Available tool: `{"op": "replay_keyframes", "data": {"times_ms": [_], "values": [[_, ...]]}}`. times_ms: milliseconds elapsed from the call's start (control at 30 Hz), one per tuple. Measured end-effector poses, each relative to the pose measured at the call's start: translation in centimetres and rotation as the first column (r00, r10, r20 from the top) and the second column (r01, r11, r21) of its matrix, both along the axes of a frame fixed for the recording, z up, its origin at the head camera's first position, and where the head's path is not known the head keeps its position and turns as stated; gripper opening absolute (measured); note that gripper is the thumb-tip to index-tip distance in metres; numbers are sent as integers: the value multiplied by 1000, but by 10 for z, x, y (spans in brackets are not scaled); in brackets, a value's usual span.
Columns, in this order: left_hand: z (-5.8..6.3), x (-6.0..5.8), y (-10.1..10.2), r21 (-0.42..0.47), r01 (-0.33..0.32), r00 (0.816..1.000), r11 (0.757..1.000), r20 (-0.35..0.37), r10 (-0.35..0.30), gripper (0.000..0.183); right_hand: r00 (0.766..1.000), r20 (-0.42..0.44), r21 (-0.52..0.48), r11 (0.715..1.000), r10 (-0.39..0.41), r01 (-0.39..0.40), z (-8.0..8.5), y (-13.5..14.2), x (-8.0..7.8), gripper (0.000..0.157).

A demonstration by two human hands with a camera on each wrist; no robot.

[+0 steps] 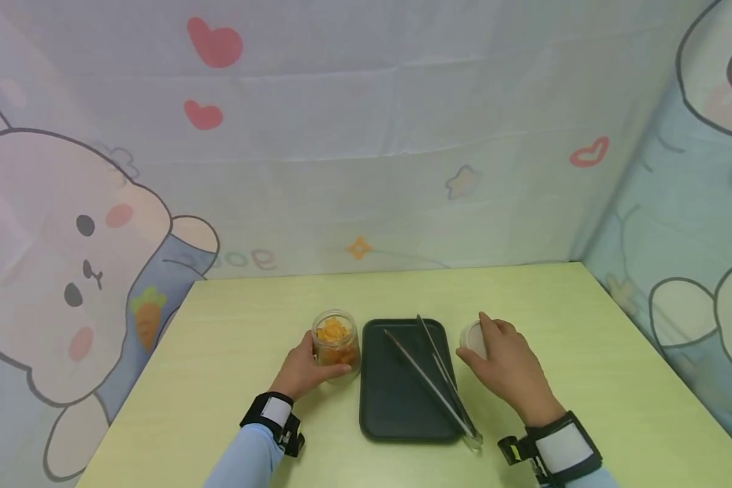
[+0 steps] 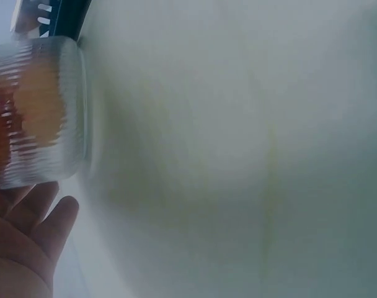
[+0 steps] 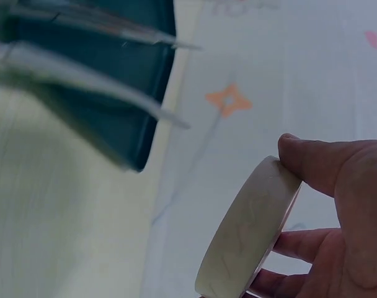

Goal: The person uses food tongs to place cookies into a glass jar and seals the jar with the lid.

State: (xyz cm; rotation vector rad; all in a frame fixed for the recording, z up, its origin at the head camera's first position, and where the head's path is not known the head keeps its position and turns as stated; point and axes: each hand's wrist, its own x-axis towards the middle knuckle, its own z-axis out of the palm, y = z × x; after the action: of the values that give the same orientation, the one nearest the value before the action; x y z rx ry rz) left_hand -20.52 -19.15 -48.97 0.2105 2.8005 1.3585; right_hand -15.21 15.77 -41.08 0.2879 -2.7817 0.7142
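Observation:
On the left, my left hand grips a clear glass jar, thumb across the near side and fingers round the left. Yellow pieces show through the jar's uncovered mouth, with darker orange ones below. The left wrist view shows the jar's ribbed wall close up beside the fingers. Right of the tray, my right hand pinches a round white lid by its edge. The right wrist view has this lid tilted between thumb and fingers.
Between the hands lies a dark green rectangular tray. Metal tongs rest slantwise across it, their hinged end past its near right corner. A pale yellow-green table carries everything, and a printed cloth hangs behind.

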Motion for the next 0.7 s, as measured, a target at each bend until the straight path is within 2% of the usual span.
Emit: {"op": "replay_keyframes", "data": {"times_ms": [133,333,567,700], "values": [[-2,1,2,37,-16,999,999,-27,17,97,1000,-6,-24,1000,18,-18,7,-12,8,74],[-3,3,1,39,-24,997,999,-69,27,95,999,-11,-48,998,32,-33,10,-25,13,74],[3,6,-2,-17,28,984,999,-177,-31,89,999,-28,-54,998,39,-41,9,-30,15,74],[9,7,2,-55,69,976,996,-203,-79,82,998,-26,-81,995,62,-64,9,-33,16,74]]}}
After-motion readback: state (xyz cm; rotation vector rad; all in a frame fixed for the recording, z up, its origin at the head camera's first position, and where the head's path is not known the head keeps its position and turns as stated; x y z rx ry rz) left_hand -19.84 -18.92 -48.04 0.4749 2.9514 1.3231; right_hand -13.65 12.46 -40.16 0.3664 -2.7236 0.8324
